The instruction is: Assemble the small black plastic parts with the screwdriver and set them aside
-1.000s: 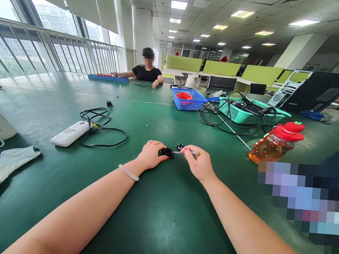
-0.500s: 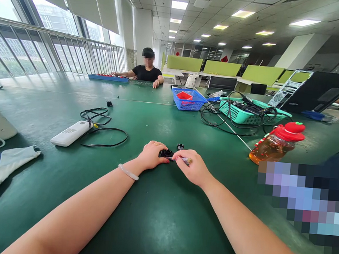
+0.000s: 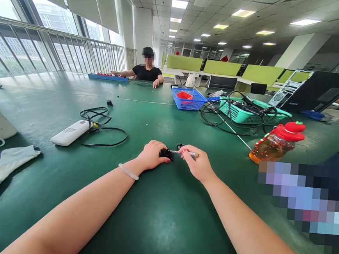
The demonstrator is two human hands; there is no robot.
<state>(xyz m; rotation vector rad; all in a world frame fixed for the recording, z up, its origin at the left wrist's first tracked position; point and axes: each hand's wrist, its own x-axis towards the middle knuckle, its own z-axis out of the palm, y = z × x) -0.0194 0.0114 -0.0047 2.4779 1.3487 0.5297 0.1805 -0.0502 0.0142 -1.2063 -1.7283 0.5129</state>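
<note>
My left hand (image 3: 152, 155), a pale bangle (image 3: 128, 172) on its wrist, is closed around the left side of a small black block-like part (image 3: 167, 154) on the green table (image 3: 162, 220). Between the thumb and fingers of my right hand (image 3: 197, 164) is a slim screwdriver (image 3: 192, 154) with a shiny shaft. It lies nearly level, its tip pointing left at the top of the black part. Whether the tip touches is too small to tell. Just beyond my right fingers sits another small black piece (image 3: 180, 146), partly hidden.
Left lie a white power bank (image 3: 72, 133) with a looped black cable (image 3: 109, 144) and a glove (image 3: 10, 165). Ahead are a blue basket (image 3: 189, 104) and a green basket (image 3: 246, 116) of cables. A red-lidded bottle (image 3: 275, 147) is at right. A person (image 3: 147, 70) sits opposite.
My right hand has shifted a little right and away from me with the screwdriver, so more of its shaft shows. My left hand stays on the black part.
</note>
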